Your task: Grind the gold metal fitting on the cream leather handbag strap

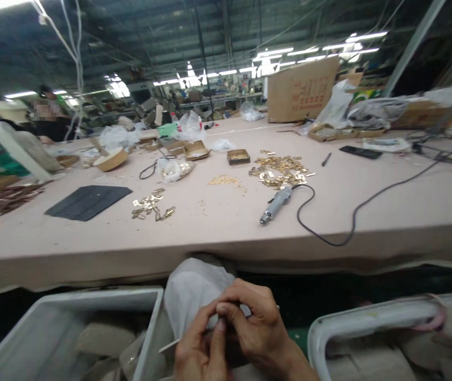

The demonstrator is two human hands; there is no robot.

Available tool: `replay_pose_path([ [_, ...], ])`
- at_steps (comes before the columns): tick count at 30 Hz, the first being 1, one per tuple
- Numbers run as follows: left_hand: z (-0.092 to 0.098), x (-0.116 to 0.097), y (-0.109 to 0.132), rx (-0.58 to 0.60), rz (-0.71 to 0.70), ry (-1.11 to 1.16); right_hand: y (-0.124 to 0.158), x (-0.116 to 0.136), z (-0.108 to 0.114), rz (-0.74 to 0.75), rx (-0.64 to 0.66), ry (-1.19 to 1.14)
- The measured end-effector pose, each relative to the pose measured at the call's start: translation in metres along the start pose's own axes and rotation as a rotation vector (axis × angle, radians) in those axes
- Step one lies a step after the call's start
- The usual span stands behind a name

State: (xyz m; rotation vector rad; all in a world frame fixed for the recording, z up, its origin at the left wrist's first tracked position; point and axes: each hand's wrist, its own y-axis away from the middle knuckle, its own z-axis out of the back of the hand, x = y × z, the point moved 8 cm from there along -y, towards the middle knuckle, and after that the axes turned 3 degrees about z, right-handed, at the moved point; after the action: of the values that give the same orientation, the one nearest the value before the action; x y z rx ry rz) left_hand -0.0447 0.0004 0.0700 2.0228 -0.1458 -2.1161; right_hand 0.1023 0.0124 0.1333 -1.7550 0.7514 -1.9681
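Observation:
Low in front of the table edge, my left hand (200, 344) and my right hand (260, 323) meet with thumbs and fingertips pinched together. Whatever they grip is mostly hidden behind the fingers. A thin pale stick (169, 346) pokes out to the left from beside my left hand. Behind both hands a white cloth (194, 288) is draped over a rounded shape. On the table lie a grey electric screwdriver (277, 205) with a black cord, a large heap of gold metal plates (283, 170), a smaller heap (148, 203) and tiny gold pieces (224, 180).
Grey plastic bins with brownish pieces stand at left (158, 301) and right (317, 333). The table (218, 227) also bears a black sheet (89, 202), a small box (238, 156), a phone (360, 152) and a big carton (301, 90). Far left, a person (51, 124) is visible.

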Motion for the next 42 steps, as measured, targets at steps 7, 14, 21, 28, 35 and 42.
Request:
replay_pose_path([
  [7,-0.016,0.020,-0.013,0.110,0.010,0.104,0.009,-0.028,-0.008,-0.152,0.063,0.056],
  [14,-0.022,0.027,-0.020,0.190,0.073,0.182,0.014,-0.045,-0.008,-0.309,0.098,0.067],
  [21,-0.020,0.033,-0.022,0.196,0.073,0.195,0.020,-0.058,-0.009,-0.397,0.116,0.012],
  [28,-0.022,0.028,-0.019,0.208,0.073,0.197,0.024,-0.066,-0.009,-0.467,0.104,0.019],
  [35,-0.024,0.029,-0.018,0.213,0.067,0.180,0.023,-0.068,-0.009,-0.493,0.101,0.056],
  [42,-0.024,0.033,-0.019,0.215,0.055,0.150,0.030,-0.078,-0.011,-0.630,0.114,-0.074],
])
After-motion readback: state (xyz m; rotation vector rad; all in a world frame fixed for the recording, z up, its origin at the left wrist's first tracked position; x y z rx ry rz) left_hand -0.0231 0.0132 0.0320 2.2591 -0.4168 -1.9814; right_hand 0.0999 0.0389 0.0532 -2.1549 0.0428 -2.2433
